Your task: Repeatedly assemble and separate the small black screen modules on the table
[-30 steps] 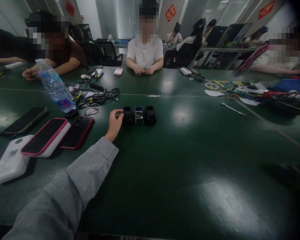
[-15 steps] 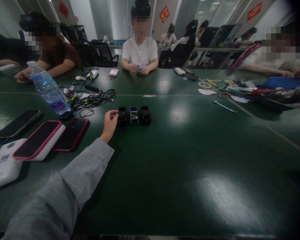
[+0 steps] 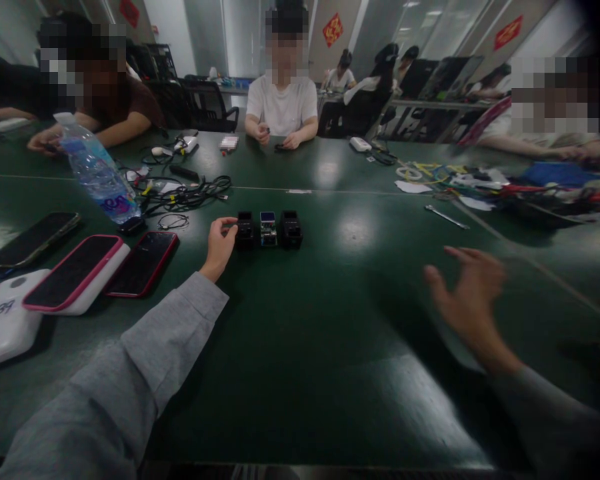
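Note:
Three small blocks stand in a row on the dark green table [image 3: 290,347]: a black block [image 3: 245,231] at the left, a module with a blue top [image 3: 267,229] in the middle, and another black block [image 3: 291,229] at the right. My left hand [image 3: 219,246] reaches out in a grey sleeve, with its fingertips on the left black block. My right hand [image 3: 467,299] hovers blurred above the table at the right, fingers spread, holding nothing.
Left of my arm lie three phones [image 3: 141,263], one on a white box [image 3: 10,321], with a tilted water bottle [image 3: 96,169] and tangled cables [image 3: 187,192] behind. A wrench [image 3: 447,217] and colourful clutter [image 3: 485,180] lie right. People sit around the far side.
My right hand has come into view above the table at the right. My left hand stays against the left black block.

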Tool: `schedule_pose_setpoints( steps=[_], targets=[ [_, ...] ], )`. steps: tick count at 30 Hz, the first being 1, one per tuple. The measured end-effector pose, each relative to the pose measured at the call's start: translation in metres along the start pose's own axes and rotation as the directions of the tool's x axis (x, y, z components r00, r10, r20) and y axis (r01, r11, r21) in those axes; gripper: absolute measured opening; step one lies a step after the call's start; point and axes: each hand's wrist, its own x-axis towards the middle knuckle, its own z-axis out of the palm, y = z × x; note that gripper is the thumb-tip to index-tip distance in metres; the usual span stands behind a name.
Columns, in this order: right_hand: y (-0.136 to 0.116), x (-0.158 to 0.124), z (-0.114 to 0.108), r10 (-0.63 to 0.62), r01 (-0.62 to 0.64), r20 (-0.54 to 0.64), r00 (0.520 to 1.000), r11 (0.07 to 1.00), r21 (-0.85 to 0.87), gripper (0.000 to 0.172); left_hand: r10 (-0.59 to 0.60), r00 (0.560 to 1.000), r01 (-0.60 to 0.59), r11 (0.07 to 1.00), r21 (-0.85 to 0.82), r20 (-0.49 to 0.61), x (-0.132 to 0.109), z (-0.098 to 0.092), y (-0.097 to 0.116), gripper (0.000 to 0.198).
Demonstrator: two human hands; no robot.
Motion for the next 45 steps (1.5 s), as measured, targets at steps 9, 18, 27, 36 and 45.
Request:
schedule_pose_setpoints(
  steps=[9, 18, 27, 36, 45],
  targets=[
    [-0.165, 0.002, 0.130, -0.570, 0.438, 0.348, 0.744, 0.810, 0.389, 0.063, 0.023, 1.000, -0.023, 0.999, 0.035, -0.005, 0.001, 0.002, -0.002, 0.015],
    [-0.162, 0.008, 0.124, -0.517, 0.389, 0.346, 0.783, 0.840, 0.377, 0.042, 0.002, 1.000, -0.002, 1.000, 0.024, 0.007, 0.001, 0.003, 0.001, 0.014],
    [-0.154, 0.010, 0.133, -0.374, 0.242, 0.308, 0.875, 0.888, 0.391, 0.058, 0.005, 1.000, -0.005, 1.000, 0.027, 0.008, 0.000, 0.003, 0.001, 0.014],
    [-0.151, 0.006, 0.120, -0.353, 0.235, 0.388, 0.851, 0.918, 0.320, 0.046, 0.009, 1.000, -0.010, 0.999, 0.051, 0.014, 0.000, 0.001, 0.000, 0.015],
    [-0.073, -0.047, 0.036, -0.409, 0.216, 0.479, 0.776, 0.887, 0.407, 0.045, 0.023, 1.000, -0.024, 0.998, 0.061, 0.008, 0.001, 0.000, -0.003, 0.015]
  ],
)
